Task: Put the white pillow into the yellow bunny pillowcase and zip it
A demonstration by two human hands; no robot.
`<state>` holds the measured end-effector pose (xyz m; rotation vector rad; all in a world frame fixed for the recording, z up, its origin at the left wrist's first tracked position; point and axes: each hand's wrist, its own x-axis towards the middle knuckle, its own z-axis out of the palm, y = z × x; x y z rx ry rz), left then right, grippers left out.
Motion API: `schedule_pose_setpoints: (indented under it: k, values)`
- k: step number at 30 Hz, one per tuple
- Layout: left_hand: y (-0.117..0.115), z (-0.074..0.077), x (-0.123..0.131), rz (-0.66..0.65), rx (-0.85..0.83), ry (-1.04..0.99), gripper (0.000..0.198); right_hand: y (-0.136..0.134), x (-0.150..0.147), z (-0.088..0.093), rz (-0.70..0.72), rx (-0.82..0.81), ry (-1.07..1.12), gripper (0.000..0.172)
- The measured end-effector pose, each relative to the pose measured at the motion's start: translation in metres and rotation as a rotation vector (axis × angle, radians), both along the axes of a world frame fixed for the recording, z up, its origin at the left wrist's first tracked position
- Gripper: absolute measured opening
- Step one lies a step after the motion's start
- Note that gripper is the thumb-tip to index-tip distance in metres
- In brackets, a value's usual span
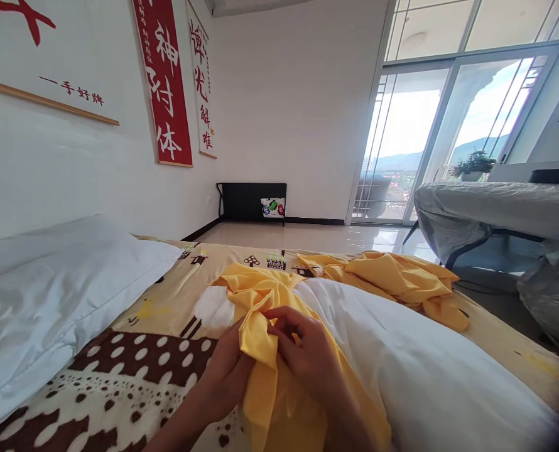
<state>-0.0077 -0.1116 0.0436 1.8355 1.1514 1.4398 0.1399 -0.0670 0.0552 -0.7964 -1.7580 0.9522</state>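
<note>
Two bare hands, left hand [227, 376] and right hand [310, 351], together pinch smooth yellow cloth [255, 336], bunched, unspread, on beige-and-brown patterned bedding [138, 358]; plump white pillow [430, 370] alongside lies uncovered, second yellow cloth [392, 279] heaped beyond.

6 o'clock: yellow cloth [260, 402] runs off the bottom edge; left hand's [227, 376] fingertips lost behind its folds. Right hand [310, 358]: lower fingers curled out of sight. Forearms [183, 419] cropped below. 4 o'clock: wide pillow [425, 358], 10 o'clock end covered by the cloth; inside or merely beneath, can't tell. 8 o'clock: second pillow [63, 314] cut at its outer side. 11 o'clock: red scroll [180, 94] cropped on top, tiny side characters illegible. 3 o'clock: plastic-covered table [487, 207] cut off.
</note>
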Motion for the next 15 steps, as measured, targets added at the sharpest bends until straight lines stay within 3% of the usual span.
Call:
schedule_pose_setpoints:
  k: [3, 10, 15]
  values:
    - [-0.0012, 0.0052, -0.0020, -0.026, 0.023, 0.079, 0.039, 0.0008, 0.0017, -0.0006, -0.019, 0.007, -0.002, 0.014]
    - [0.0016, 0.0016, -0.0062, -0.037, 0.059, 0.206, 0.027, -0.0003, 0.0085, -0.0019, 0.049, 0.045, -0.109, 0.011]
    - [0.0034, 0.0054, -0.0089, -0.015, 0.052, 0.206, 0.019, -0.0003, 0.0046, -0.0006, 0.069, 0.134, -0.113, 0.011]
